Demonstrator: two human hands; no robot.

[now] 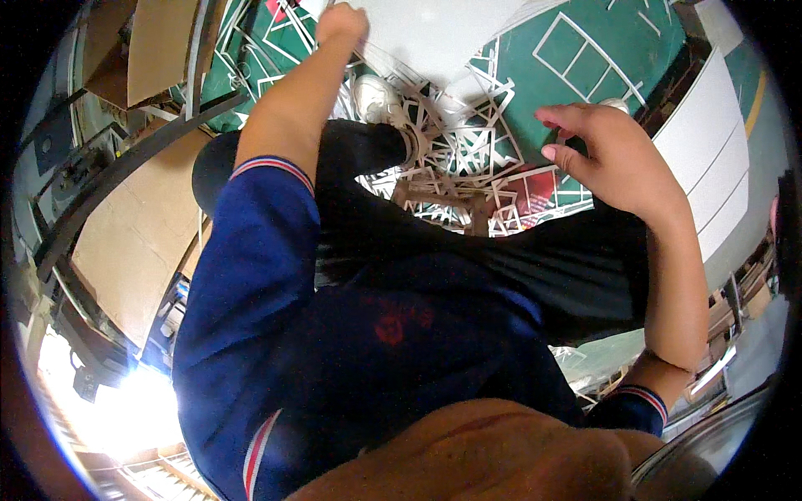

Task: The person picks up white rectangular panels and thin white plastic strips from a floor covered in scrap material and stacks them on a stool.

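My left hand [341, 23] is stretched far forward, its fingers closed on the left edge of a large white sheet [434, 33]. The sheet's edge looks layered, like a stack. My right hand [603, 154] hangs in the air to the right, above the green floor, thumb and fingers curved but apart with nothing between them. Nearest to it is a flat white lattice frame [576, 63] lying on the floor. Below the sheet, between my legs, is a tangled heap of thin white strips and frame scraps [472, 138].
A white shoe [374, 98] stands among the scraps. A wooden stool edge [443, 200] shows between my thighs, with red patterned material [530, 196] beside it. White panels [706, 142] are stacked at the right. Cardboard [163, 50] and a curved dark metal bar [125, 154] stand at the left.
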